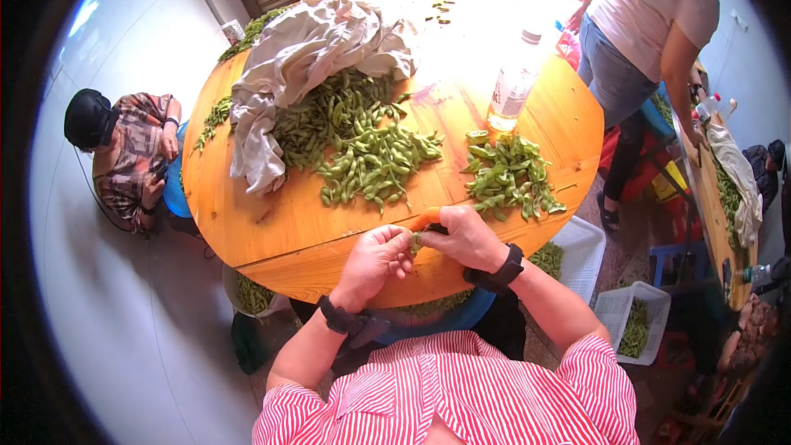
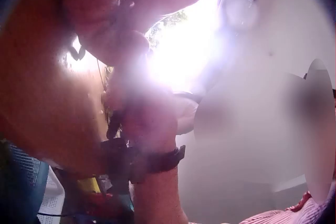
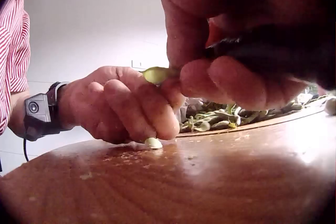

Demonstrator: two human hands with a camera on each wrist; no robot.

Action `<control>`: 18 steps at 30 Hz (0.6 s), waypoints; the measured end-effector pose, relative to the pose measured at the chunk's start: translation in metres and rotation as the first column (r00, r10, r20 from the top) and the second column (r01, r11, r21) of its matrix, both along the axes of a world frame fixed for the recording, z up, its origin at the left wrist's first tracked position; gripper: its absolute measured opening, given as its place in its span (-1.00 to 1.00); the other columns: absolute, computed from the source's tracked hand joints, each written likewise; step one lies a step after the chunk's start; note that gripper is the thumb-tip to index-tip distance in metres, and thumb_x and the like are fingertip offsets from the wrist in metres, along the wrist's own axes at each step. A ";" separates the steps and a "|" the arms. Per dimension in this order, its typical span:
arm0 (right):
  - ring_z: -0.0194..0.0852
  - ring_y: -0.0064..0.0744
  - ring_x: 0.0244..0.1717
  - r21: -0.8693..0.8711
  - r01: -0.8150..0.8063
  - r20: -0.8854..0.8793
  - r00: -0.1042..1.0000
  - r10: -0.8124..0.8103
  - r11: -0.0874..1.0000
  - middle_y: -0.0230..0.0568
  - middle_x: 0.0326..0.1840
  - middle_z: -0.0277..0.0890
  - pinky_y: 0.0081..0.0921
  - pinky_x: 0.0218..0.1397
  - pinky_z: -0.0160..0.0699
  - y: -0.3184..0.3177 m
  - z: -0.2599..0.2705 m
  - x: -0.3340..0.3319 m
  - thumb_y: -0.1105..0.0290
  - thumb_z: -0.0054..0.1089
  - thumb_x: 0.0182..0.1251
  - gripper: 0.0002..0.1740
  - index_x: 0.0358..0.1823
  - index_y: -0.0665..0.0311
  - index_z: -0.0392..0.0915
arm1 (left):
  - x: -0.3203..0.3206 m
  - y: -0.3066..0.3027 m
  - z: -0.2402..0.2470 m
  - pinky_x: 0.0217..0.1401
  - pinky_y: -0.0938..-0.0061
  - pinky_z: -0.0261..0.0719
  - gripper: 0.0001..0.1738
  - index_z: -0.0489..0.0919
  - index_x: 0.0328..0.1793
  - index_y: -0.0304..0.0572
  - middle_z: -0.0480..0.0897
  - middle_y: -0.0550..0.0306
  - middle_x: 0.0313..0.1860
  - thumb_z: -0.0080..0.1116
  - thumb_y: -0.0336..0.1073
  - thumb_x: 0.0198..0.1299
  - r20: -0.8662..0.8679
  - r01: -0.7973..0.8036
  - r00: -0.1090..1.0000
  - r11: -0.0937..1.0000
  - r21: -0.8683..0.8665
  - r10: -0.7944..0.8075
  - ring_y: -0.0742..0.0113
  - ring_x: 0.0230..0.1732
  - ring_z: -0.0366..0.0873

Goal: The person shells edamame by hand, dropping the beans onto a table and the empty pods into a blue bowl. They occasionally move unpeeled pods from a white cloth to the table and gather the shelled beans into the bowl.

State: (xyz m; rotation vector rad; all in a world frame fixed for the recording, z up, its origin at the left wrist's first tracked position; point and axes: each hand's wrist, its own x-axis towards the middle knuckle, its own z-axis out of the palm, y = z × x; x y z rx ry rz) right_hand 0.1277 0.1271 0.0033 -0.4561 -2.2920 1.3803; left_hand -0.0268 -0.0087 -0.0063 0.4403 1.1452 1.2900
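Over the near edge of the round wooden table [image 1: 280, 259], my two hands meet. My left hand [image 1: 375, 262] pinches a green soybean pod [image 3: 155, 75] between thumb and fingers. Gripped in my right hand [image 1: 474, 237] is an orange-and-black tool [image 1: 427, 217]; its working end is hidden by the fingers. The right fingertips come right up to the pod's end. A pale cut bit [image 3: 153, 143] shows just below the left fingers. Beyond the hands lie a large heap of pods [image 1: 371, 161] and a smaller pile [image 1: 512, 177]. Glare blurs the left wrist view.
A pale cloth [image 1: 317, 41] covers part of the large heap. Behind the smaller pile stands a clear bottle [image 1: 512, 86]. White baskets [image 1: 651, 305] with pods stand on the floor at right. Other people sit at left [image 1: 136, 148] and stand at right [image 1: 643, 12].
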 end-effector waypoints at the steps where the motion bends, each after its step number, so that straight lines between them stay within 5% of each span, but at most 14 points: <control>1: 0.65 -0.25 -0.44 -0.001 -0.001 0.001 1.000 0.001 1.000 0.05 -0.45 0.60 -0.39 -0.34 0.55 0.000 0.000 0.000 0.30 0.29 0.28 -0.74 -0.12 0.33 0.67 | 0.002 0.000 0.001 -0.48 0.74 0.52 -0.76 0.58 -0.05 -0.22 0.63 0.28 -0.39 0.11 -0.18 0.45 0.001 -0.001 1.000 1.000 -0.001 0.001 0.62 -0.50 0.55; 3: 0.63 -0.25 -0.47 0.060 0.008 0.053 0.999 -0.011 0.998 0.04 -0.48 0.59 -0.38 -0.36 0.54 0.000 0.002 -0.001 0.30 0.30 0.28 -0.75 -0.14 0.33 0.67 | 0.006 -0.002 0.002 -0.43 0.69 0.56 -0.79 0.55 0.02 -0.23 0.63 0.27 -0.34 0.11 -0.25 0.45 -0.300 -0.046 0.952 0.998 0.038 0.055 0.58 -0.42 0.59; 12: 0.63 -0.10 -0.47 0.039 0.052 0.044 0.998 -0.054 0.998 0.16 -0.48 0.52 -0.27 -0.41 0.50 -0.003 0.006 -0.010 0.31 0.26 0.28 -0.76 -0.24 0.40 0.61 | 0.021 0.004 0.010 -0.13 0.56 0.68 -0.72 0.47 0.22 -0.37 0.63 0.16 -0.08 -0.05 -0.45 0.45 -0.515 -0.040 0.849 0.986 0.163 0.120 0.45 -0.13 0.63; 16: 0.62 0.02 -0.45 0.123 0.092 0.040 0.994 -0.098 0.988 0.20 -0.50 0.49 -0.23 -0.40 0.50 -0.003 0.001 -0.013 0.32 0.25 0.28 -0.75 -0.29 0.42 0.55 | 0.018 0.006 0.009 -0.08 0.56 0.66 -0.71 0.49 0.22 -0.39 0.64 0.17 -0.07 -0.04 -0.47 0.44 -0.429 -0.060 0.894 0.983 0.171 0.130 0.47 -0.12 0.62; 18: 0.60 0.12 -0.42 0.106 0.112 0.092 0.988 -0.122 0.988 0.24 -0.50 0.47 -0.20 -0.39 0.50 -0.002 -0.001 -0.013 0.34 0.23 0.27 -0.75 -0.31 0.44 0.49 | 0.015 0.006 0.006 -0.06 0.57 0.64 -0.72 0.52 0.20 -0.38 0.65 0.20 -0.07 -0.02 -0.47 0.43 -0.612 0.011 0.782 0.980 0.199 0.116 0.50 -0.13 0.60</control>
